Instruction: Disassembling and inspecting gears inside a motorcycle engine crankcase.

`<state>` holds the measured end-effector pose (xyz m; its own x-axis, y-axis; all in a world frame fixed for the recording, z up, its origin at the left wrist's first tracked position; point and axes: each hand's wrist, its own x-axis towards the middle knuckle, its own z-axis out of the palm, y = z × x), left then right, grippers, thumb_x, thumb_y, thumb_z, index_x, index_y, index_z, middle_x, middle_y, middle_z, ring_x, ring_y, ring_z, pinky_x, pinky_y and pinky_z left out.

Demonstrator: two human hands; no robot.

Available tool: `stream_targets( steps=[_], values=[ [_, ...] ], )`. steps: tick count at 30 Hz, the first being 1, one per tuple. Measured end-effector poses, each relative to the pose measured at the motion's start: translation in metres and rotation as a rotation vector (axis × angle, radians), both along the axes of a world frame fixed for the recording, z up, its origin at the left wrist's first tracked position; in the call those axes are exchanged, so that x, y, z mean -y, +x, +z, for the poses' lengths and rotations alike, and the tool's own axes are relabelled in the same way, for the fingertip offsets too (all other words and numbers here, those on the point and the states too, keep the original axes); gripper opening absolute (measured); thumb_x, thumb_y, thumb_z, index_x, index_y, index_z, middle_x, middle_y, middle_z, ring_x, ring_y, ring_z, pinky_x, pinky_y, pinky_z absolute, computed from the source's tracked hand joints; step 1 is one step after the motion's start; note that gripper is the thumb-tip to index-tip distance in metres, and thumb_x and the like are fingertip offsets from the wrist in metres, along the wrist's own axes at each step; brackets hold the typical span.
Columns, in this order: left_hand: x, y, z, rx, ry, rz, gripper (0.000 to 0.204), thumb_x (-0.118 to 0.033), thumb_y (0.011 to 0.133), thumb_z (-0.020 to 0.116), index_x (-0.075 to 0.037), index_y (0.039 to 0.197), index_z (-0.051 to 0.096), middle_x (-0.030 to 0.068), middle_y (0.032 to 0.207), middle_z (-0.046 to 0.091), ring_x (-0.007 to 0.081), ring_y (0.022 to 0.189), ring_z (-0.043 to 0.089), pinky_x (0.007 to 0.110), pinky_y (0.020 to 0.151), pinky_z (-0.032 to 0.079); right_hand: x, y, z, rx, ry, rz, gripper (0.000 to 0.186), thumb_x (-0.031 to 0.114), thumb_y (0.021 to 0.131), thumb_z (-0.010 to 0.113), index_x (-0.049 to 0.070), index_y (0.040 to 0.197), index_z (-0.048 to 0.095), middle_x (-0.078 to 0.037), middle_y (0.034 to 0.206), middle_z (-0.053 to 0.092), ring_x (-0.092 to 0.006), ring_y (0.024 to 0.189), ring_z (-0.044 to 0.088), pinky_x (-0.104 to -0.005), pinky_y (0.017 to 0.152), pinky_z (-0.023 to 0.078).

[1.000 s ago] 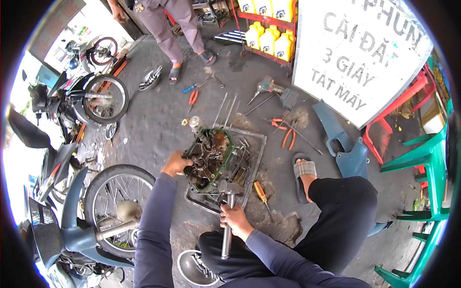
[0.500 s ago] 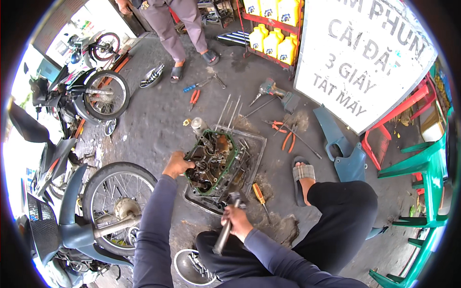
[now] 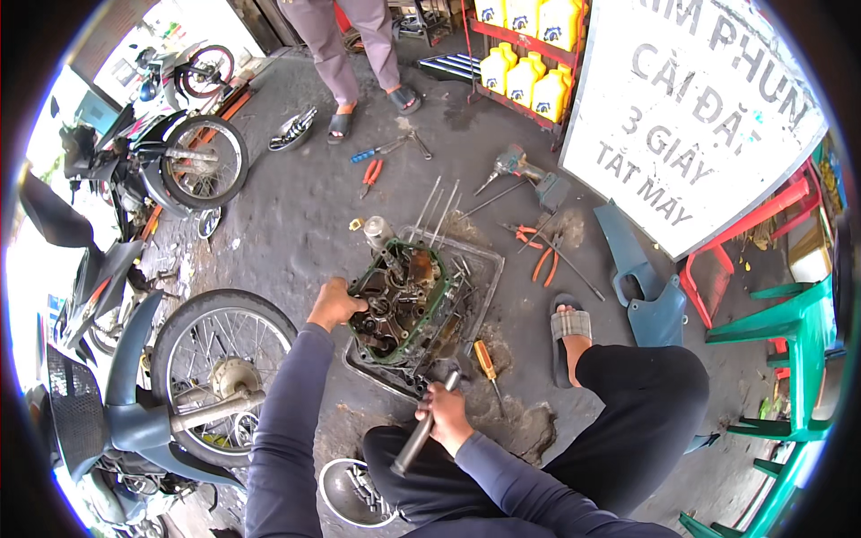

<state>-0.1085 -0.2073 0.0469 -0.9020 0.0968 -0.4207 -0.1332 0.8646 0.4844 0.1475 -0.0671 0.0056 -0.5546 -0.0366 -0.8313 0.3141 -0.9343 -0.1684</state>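
Note:
An opened motorcycle engine case (image 3: 399,305), greasy inside and edged with a green gasket, sits in a shallow metal tray (image 3: 491,285) on the floor. At its left side, my left hand (image 3: 334,307) grips the case edge, the thumb near the rim and some fingers hidden. My right hand (image 3: 446,417) is closed around the metal handle of what looks like a hammer (image 3: 413,451), held slanted just in front of the engine; its head is hard to make out. Right of the tray lies a yellow-handled screwdriver (image 3: 485,360). Long studs (image 3: 437,208) rise from the engine's far end.
Near my knee stands a metal bowl (image 3: 329,489) of small parts. Pliers (image 3: 544,260), a cordless impact driver (image 3: 529,175) and blue plastic panels (image 3: 653,309) lie to the right. Motorcycles, one with its wheel (image 3: 170,377) close by, line the left. A person (image 3: 345,54) stands beyond.
The hammer has swung to a different slant in my right hand, its head end turned slightly rightward. My left hand keeps its hold on the engine case. The whole view has shifted slightly.

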Motion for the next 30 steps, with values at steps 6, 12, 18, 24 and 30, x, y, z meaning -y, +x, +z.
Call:
stream_targets(
  steps=[6,12,18,24,30],
  values=[
    [0.005,0.001,0.000,-0.095,-0.053,-0.068,0.047,-0.017,0.060,0.079,0.012,0.092,0.060,0.0223,0.077,0.065,0.0294,0.066,0.068,0.040,0.051,0.053,-0.001,0.005,-0.004,-0.129,0.168,0.387,0.021,0.006,0.087,0.057,0.011,0.073,0.043,0.001,0.060,0.039,-0.0092,0.045,0.039,-0.0278,0.040,0.035],
    [0.000,0.004,0.007,-0.035,-0.037,-0.022,0.058,-0.018,0.061,0.080,0.012,0.104,0.057,0.0237,0.085,0.066,0.0305,0.073,0.069,0.040,0.053,0.055,0.004,0.009,-0.007,-0.119,-0.333,0.184,0.013,0.007,0.088,0.055,0.009,0.078,0.047,0.000,0.062,0.042,-0.0115,0.046,0.042,-0.0317,0.040,0.037],
    [0.002,0.004,0.009,-0.029,0.041,0.011,0.061,-0.019,0.060,0.080,0.011,0.106,0.056,0.0258,0.091,0.065,0.0319,0.074,0.069,0.040,0.054,0.055,0.005,0.012,-0.002,0.001,0.056,0.178,0.015,0.008,0.090,0.052,0.009,0.076,0.047,0.000,0.062,0.042,-0.0109,0.046,0.042,-0.0299,0.041,0.038],
    [0.001,0.013,0.013,-0.117,-0.061,-0.012,0.058,-0.018,0.060,0.078,0.011,0.104,0.056,0.0244,0.086,0.065,0.0301,0.070,0.068,0.038,0.052,0.054,0.002,0.006,0.000,-0.009,0.134,0.378,0.018,0.008,0.089,0.057,0.010,0.076,0.045,0.000,0.061,0.042,-0.0103,0.041,0.038,-0.0287,0.038,0.034],
    [-0.001,0.014,0.023,-0.020,0.013,0.013,0.056,-0.018,0.061,0.078,0.010,0.103,0.055,0.0247,0.086,0.065,0.0300,0.071,0.068,0.038,0.052,0.054,0.002,0.008,-0.005,-0.187,-0.090,0.359,0.022,0.008,0.089,0.058,0.010,0.073,0.043,0.000,0.061,0.042,-0.0108,0.045,0.041,-0.0305,0.041,0.038]
  ],
)
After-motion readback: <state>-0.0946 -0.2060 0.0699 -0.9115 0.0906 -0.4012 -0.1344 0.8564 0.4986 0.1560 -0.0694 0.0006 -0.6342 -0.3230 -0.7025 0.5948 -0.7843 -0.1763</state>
